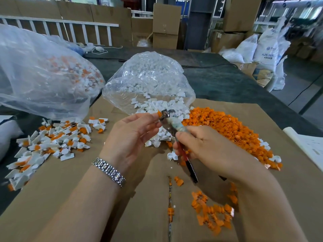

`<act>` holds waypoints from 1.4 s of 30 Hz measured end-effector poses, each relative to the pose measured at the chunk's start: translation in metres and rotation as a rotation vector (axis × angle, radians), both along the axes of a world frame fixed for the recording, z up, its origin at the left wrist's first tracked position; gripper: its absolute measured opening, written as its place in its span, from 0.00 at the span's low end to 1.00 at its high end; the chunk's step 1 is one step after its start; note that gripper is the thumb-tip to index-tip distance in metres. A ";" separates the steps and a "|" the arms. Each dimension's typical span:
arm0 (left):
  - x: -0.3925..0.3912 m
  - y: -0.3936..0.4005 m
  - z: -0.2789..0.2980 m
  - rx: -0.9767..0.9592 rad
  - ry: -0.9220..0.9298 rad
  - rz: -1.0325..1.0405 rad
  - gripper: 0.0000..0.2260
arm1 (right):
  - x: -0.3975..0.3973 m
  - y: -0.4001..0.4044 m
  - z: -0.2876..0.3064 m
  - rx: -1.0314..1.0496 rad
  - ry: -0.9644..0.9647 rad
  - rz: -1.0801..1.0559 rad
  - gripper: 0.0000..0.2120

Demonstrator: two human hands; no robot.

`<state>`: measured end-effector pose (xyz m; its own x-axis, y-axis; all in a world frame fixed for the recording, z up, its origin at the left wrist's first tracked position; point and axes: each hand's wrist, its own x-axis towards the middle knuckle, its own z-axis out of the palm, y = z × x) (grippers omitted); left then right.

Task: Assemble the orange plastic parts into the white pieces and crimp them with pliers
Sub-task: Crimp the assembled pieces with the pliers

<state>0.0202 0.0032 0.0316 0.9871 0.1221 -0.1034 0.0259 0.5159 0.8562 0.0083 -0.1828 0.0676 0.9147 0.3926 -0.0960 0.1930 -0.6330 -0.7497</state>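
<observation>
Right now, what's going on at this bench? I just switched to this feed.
A person is crimping small plastic parts. The left hand pinches an orange part at its fingertips, and the right hand grips pliers whose jaws meet that part. Loose orange parts are heaped on the right, white pieces spill from a clear bag ahead, and assembled pieces lie on the left of the cardboard.

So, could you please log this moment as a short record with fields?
left hand: pinches an orange-and-white piece at the plier jaws
right hand: grips the pliers
finished pile: left, on the cardboard
loose orange parts: right
white pieces: spilling from the clear bag
</observation>
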 end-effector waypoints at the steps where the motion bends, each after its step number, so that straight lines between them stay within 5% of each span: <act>1: -0.001 -0.001 0.001 0.025 -0.005 0.005 0.04 | -0.001 0.001 0.000 -0.015 -0.022 0.002 0.18; 12: -0.001 0.006 0.001 0.188 0.023 -0.030 0.04 | 0.000 0.013 -0.013 -0.074 -0.152 -0.031 0.28; 22: -0.001 0.003 0.000 0.146 0.032 -0.014 0.04 | 0.005 0.020 -0.016 -0.133 -0.178 -0.074 0.32; 30: -0.002 0.005 0.002 0.176 0.002 0.015 0.02 | 0.013 0.002 -0.017 0.022 -0.022 -0.098 0.29; 35: -0.005 0.004 0.005 0.292 0.002 0.000 0.02 | 0.029 -0.019 -0.028 -0.399 -0.239 -0.328 0.17; 42: -0.007 0.002 0.007 0.385 -0.022 -0.049 0.04 | 0.035 -0.010 -0.042 -0.599 -0.155 -0.359 0.29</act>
